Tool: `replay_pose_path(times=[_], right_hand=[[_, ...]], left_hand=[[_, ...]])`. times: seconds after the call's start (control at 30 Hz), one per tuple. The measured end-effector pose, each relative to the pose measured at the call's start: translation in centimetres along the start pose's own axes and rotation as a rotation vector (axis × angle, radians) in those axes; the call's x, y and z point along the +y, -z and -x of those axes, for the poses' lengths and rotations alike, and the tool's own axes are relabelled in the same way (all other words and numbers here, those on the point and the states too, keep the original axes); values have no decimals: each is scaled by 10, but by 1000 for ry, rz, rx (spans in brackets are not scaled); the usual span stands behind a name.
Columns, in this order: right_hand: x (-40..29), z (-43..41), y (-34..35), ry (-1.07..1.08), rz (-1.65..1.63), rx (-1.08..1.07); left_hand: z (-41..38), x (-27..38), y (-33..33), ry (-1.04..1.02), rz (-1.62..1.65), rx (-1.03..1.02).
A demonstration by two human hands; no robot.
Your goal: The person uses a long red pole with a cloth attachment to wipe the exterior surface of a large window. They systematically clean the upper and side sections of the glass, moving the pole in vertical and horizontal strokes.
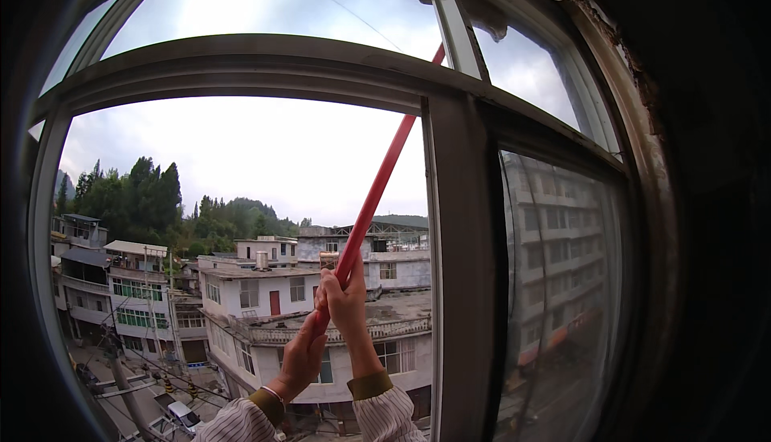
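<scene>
A long red pole (380,186) slants up and to the right through the open part of the window. My right hand (344,297) grips it above, with the fingers wrapped round it. Lower down, my left hand (302,354) closes on the pole's lower part. Behind the window frame's crossbar (253,71) the pole passes out of sight, then shows briefly in the upper opening. A grey, furry-looking mass (491,23) is seen outside the upper panes; whether the pole reaches it is hidden by the upright bar.
A thick window post (461,261) stands right of my arms, beside a glass pane (560,285) showing a building. The worn wall edge (638,80) lies farther right. Outside, far below, are buildings, a utility pole (123,382), wires and a parked vehicle (184,415).
</scene>
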State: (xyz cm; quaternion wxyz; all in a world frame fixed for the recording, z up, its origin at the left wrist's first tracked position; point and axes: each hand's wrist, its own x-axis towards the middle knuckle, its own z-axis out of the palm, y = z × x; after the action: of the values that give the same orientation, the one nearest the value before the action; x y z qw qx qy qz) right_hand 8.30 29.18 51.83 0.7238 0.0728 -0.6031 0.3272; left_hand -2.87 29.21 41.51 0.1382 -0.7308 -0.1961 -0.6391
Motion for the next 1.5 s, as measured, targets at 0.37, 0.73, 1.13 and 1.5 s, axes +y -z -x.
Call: replay_pose_path(times=[0.37, 0.73, 1.13, 1.5], right_hand=[[42, 214, 2, -262, -134, 170], [-44, -17, 4, 23, -30, 59], [24, 228, 17, -363, -10, 148], [-76, -33, -5, -8, -37, 39]], left_hand=[[204, 23, 30, 289, 327, -237], [-33, 34, -11, 153, 133, -109], [196, 63, 38, 256, 423, -326], [-41, 75, -7, 122, 148, -51]])
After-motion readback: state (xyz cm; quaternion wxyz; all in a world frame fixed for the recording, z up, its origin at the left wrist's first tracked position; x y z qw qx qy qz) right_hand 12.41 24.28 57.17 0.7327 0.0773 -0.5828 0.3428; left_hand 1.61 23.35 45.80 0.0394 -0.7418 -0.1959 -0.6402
